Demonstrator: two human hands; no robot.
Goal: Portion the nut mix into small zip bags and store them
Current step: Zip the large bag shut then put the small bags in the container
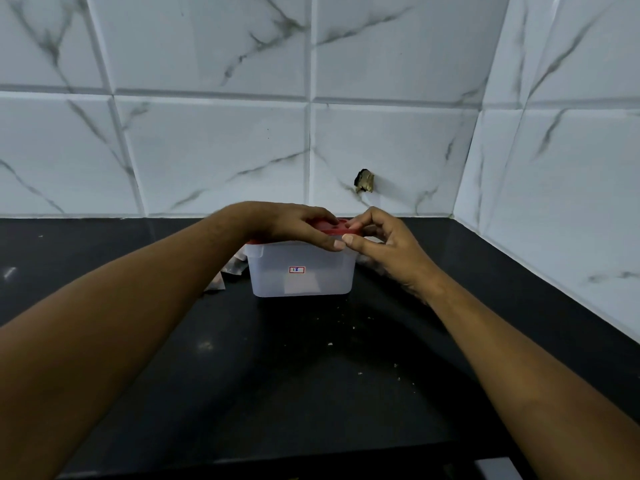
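A translucent white plastic container with a small red-framed label stands on the black countertop, near the back wall. A red lid sits on top of it. My left hand lies over the lid, fingers on its top and thumb down on the front rim. My right hand grips the lid's right edge, thumb at the front and fingers curled over the top. A few small zip bags lie to the left behind the container, partly hidden by my left arm.
White marble-look tiled walls meet in a corner at the right. A broken hole shows in the back wall above the container. Crumbs are scattered on the countertop in front of the container. The counter's front edge runs along the bottom.
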